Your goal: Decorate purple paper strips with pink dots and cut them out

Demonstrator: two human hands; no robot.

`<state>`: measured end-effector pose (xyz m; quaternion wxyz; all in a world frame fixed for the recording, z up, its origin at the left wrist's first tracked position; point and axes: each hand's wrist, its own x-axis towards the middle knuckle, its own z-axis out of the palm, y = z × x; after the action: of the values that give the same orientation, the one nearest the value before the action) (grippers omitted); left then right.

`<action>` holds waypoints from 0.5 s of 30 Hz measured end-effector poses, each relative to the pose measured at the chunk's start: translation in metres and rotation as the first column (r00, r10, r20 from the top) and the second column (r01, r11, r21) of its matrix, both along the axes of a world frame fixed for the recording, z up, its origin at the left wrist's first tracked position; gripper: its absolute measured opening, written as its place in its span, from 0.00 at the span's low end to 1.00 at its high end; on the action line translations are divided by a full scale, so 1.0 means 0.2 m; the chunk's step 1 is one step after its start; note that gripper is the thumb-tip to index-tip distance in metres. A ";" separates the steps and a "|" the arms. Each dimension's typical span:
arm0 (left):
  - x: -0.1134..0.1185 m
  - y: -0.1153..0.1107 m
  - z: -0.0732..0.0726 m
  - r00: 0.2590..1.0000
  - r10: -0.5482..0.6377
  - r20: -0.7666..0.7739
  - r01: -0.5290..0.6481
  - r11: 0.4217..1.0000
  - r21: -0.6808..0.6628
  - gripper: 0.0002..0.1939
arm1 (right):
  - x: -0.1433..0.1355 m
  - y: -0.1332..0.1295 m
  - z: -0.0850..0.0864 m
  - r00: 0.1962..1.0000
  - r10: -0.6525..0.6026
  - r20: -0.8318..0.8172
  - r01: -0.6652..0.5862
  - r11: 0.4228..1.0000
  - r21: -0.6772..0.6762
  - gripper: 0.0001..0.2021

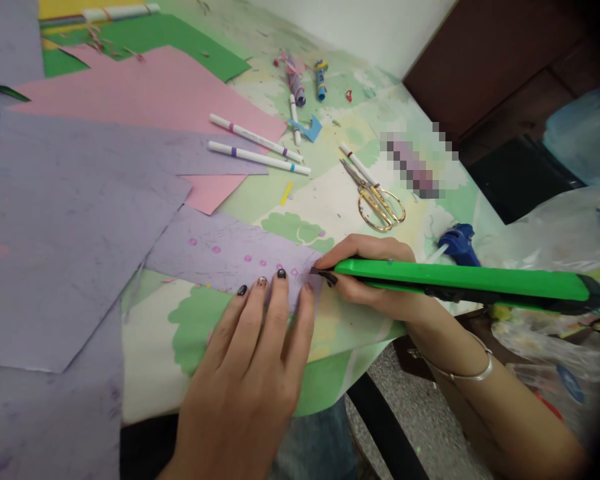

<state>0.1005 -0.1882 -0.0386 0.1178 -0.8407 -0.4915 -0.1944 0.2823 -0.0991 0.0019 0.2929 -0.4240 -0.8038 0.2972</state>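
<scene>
A narrow strip of purple paper point(235, 243) lies on the table, with a row of small pink rings marked along it. My left hand point(260, 347) rests flat on the strip's lower edge, fingers slightly apart. From the right, my right hand point(370, 280) grips a long green tool point(460, 280) with a black underside. Its dark tip touches or nearly touches the strip's right end; the exact kind of tool is unclear. Gold-handled scissors point(377, 203) lie beyond my right hand, beside a white marker point(359, 163).
Large purple sheets point(70, 233), a pink sheet point(155, 87) and a green sheet point(175, 40) overlap at left. Two white markers point(260, 159) lie near the strip. Small paper rolls point(321, 80) lie at the back. A blue glue gun point(457, 243) sits at right, near plastic bags point(555, 227).
</scene>
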 end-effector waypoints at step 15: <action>-0.01 0.00 0.00 1.000 -0.008 -0.010 0.008 1.000 0.000 0.24 | 0.01 0.00 -0.01 1.000 -0.008 -0.006 0.008 1.000 -0.016 0.10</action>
<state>0.0993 -0.1884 -0.0386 0.1195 -0.8437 -0.4873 -0.1907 0.2849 -0.0991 0.0006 0.2929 -0.4288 -0.7988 0.3038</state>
